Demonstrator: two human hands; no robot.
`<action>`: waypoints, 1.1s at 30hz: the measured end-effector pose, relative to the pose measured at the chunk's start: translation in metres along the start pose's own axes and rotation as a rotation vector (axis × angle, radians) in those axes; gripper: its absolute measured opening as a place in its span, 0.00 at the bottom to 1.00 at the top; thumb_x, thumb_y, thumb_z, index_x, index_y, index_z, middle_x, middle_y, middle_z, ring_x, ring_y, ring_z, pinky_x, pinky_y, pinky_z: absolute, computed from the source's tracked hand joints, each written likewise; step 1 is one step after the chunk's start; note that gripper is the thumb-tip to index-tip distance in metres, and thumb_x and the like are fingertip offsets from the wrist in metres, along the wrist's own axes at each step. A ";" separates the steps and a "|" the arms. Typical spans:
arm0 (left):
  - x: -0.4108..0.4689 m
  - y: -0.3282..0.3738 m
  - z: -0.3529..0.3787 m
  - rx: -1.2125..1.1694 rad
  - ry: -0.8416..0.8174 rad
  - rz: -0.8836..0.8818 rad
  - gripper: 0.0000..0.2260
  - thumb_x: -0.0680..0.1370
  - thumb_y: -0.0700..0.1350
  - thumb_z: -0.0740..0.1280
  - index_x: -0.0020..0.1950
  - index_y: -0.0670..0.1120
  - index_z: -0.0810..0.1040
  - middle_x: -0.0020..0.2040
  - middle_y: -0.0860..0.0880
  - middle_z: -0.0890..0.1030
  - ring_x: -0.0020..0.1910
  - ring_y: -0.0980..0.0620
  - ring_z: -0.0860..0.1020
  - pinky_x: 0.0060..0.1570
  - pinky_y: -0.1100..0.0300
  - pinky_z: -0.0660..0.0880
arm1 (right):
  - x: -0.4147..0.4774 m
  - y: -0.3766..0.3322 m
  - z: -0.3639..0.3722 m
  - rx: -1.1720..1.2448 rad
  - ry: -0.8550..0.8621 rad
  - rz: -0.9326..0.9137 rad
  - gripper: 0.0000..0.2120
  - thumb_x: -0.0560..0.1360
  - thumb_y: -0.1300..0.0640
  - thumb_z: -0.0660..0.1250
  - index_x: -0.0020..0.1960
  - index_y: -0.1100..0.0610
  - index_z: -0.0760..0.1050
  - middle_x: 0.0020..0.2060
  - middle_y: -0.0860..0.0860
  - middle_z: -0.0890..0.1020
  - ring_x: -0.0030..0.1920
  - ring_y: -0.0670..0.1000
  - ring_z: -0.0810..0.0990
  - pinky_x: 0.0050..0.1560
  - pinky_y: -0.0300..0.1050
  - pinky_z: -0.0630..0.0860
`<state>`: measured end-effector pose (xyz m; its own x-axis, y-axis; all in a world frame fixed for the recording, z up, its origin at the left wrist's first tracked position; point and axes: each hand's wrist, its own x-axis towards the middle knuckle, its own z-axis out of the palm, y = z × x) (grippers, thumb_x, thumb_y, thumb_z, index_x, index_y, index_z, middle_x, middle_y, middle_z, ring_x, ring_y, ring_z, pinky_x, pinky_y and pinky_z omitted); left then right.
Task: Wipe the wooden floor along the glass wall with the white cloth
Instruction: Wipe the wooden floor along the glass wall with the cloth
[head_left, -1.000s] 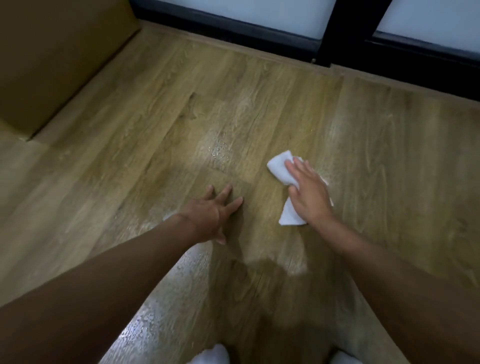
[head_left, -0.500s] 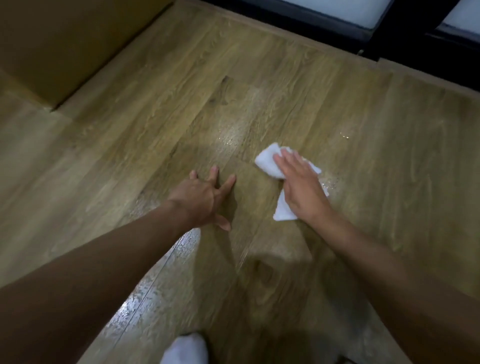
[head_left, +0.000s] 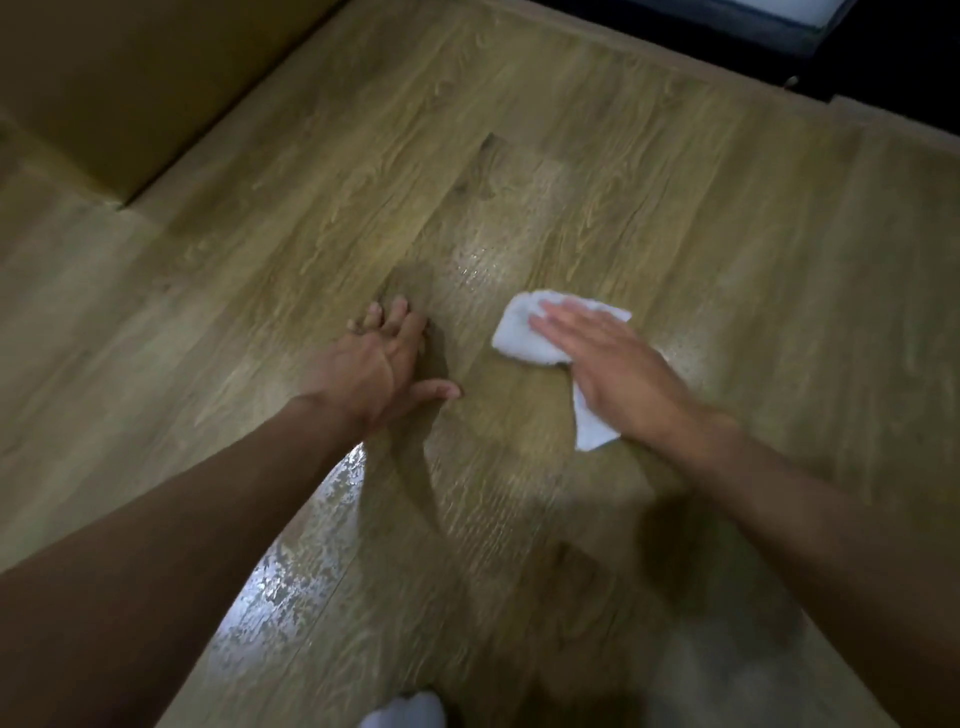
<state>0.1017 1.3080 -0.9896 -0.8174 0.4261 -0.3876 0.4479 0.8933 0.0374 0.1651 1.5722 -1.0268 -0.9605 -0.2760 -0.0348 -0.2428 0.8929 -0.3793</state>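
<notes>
Presently listed, edges first.

- Wooden floor (head_left: 753, 234): planks run from the lower left toward the upper right of the frame. It is bounded at the upper right by the dark base of the glass wall (head_left: 779, 31), and at the upper left by a plain brown block (head_left: 104, 78) whose lower edge cuts diagonally across that corner.
- Open room: bare boards lie between the two edges, and more bare boards stretch along the right side of the frame up to the dark base. Both hands sit well apart from either edge.
- Wet sheen (head_left: 291, 577): a bright patch at lower centre-left, beside the left forearm. A fainter damp gleam lies just above the cloth.
- White cloth (head_left: 524, 332): flat on the floor, right of centre. Its long axis runs from a bunched, rounded end toward the upper left down to a thin corner that pokes out below the heel of the palm. The middle is hidden under the hand.
- Right hand (head_left: 618, 374): grip flat, fingers straight and close together, pressing the cloth down. Fingertips point to the upper left.
- Left hand (head_left: 379, 369): grip spread, palm down on bare boards just left of the cloth, not touching it, thumb out toward the cloth.
- White sock (head_left: 405, 712): partly in view at the bottom edge.
</notes>
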 end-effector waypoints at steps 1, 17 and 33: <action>0.002 0.001 0.001 -0.004 -0.004 0.000 0.44 0.68 0.74 0.58 0.74 0.47 0.55 0.78 0.42 0.53 0.75 0.37 0.56 0.70 0.43 0.60 | 0.013 0.005 -0.004 -0.019 0.021 0.080 0.33 0.74 0.71 0.58 0.76 0.51 0.58 0.76 0.50 0.59 0.77 0.50 0.55 0.76 0.48 0.50; 0.010 -0.017 -0.014 0.129 0.065 0.124 0.34 0.69 0.74 0.58 0.67 0.53 0.66 0.68 0.48 0.71 0.60 0.43 0.76 0.52 0.52 0.72 | 0.042 -0.037 0.000 -0.041 0.010 -0.054 0.30 0.75 0.69 0.59 0.75 0.55 0.59 0.75 0.53 0.62 0.76 0.52 0.58 0.76 0.49 0.54; 0.039 -0.082 0.019 -0.401 0.623 0.033 0.15 0.75 0.48 0.60 0.55 0.45 0.80 0.64 0.47 0.78 0.62 0.45 0.76 0.59 0.50 0.72 | 0.116 -0.081 0.019 -0.040 0.072 0.106 0.26 0.78 0.64 0.57 0.75 0.56 0.60 0.75 0.52 0.61 0.76 0.52 0.56 0.76 0.50 0.52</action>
<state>0.0396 1.2487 -1.0255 -0.9133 0.3493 0.2093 0.4066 0.8113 0.4202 0.0757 1.4607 -1.0175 -0.9880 -0.1546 -0.0057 -0.1435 0.9293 -0.3402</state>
